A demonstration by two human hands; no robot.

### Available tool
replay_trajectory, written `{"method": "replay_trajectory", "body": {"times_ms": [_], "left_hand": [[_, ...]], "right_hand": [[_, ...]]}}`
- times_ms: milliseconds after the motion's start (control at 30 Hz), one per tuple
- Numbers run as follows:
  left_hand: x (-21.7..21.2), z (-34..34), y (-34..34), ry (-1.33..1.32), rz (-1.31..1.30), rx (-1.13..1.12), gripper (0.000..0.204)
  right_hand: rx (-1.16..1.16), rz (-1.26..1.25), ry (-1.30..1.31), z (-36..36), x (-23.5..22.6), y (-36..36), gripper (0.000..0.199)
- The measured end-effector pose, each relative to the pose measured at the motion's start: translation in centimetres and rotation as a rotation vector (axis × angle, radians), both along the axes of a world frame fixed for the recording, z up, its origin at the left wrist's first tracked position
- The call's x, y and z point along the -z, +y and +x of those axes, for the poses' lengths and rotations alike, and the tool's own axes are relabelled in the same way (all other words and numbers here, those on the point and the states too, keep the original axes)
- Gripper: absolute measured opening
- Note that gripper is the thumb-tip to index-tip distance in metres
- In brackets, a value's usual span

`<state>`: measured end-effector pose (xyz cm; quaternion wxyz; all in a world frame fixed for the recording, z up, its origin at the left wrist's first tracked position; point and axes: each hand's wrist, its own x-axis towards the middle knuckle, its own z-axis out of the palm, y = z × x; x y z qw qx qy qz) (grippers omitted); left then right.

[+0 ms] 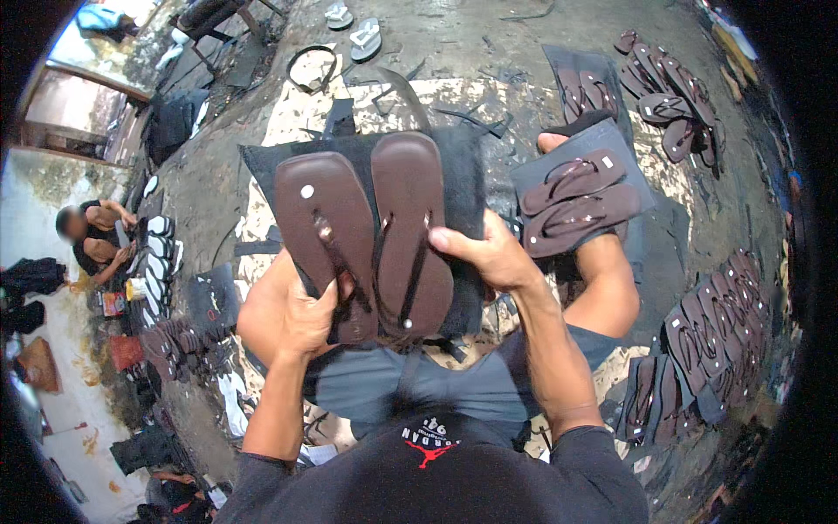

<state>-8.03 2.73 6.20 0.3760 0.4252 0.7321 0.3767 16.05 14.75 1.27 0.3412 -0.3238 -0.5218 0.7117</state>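
Concrete floor [489, 35] lies beyond the brown sandal pair [371, 240], which is gripped from below by the left hand [305, 319] and at its right edge by the right hand [493, 253]; a dark sheet [463, 166] is held behind it.

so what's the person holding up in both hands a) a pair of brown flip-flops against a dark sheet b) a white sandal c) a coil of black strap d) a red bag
A: the left hand and the right hand grip a pair of brown flip-flops, side by side with straps facing up, backed by a dark sheet.
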Motion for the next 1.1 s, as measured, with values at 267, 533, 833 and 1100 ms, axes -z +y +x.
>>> {"method": "replay_trajectory", "body": {"times_ms": [267,533,833,1100], "left_hand": [[3.0,2.6,0.2,-0.347,0.3,-0.024,0.063],[4.6,6.5,-6.5,-0.895,-0.059,-0.071,0.076],[4.2,3.8,-2.5,-0.867,0.205,-0.466,0.051],[3.4,2.5,-1.3,-0.933,0.279,-0.526,0.052]], "right_hand": [[0.067,-0.07,0.109,2.8,-1.7,-0.2,0.041],[0.012,-0.141,0.102,3.7,0.6,0.4,0.044],[0.315,0.186,-0.19,4.6,0.0,-4.6,0.025],[-0.046,0.598,-0.507,2.9,3.6,-13.7,0.039]]}}
